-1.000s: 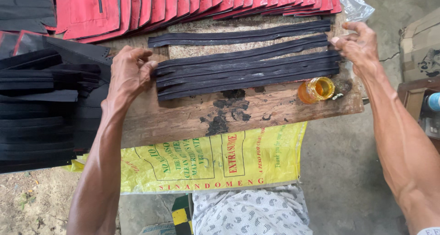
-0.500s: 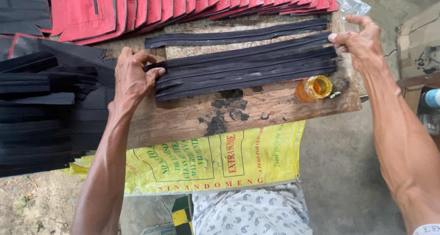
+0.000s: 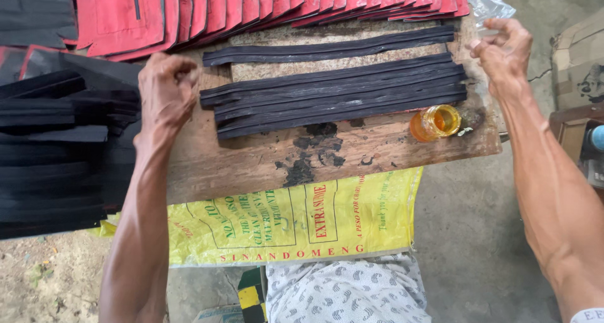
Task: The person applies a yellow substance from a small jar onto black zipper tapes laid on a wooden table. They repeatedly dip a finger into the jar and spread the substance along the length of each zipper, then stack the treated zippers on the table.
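Where strips end, jar, amber liquid

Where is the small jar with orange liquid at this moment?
In the head view, the jar stands on the right part of the wooden board, just below the black strips and near the right hand.

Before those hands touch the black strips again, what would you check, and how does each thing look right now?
1. Strips stacked flat on the board: ok.
2. Strip ends flush at the left: not ok, staggered.
3. Left hand at the left ends: ok; grip cannot tell.
4. Right hand at the right ends, fingers loose: ok.
5. Jar of amber liquid upright, but touching the lowest strips: not ok.
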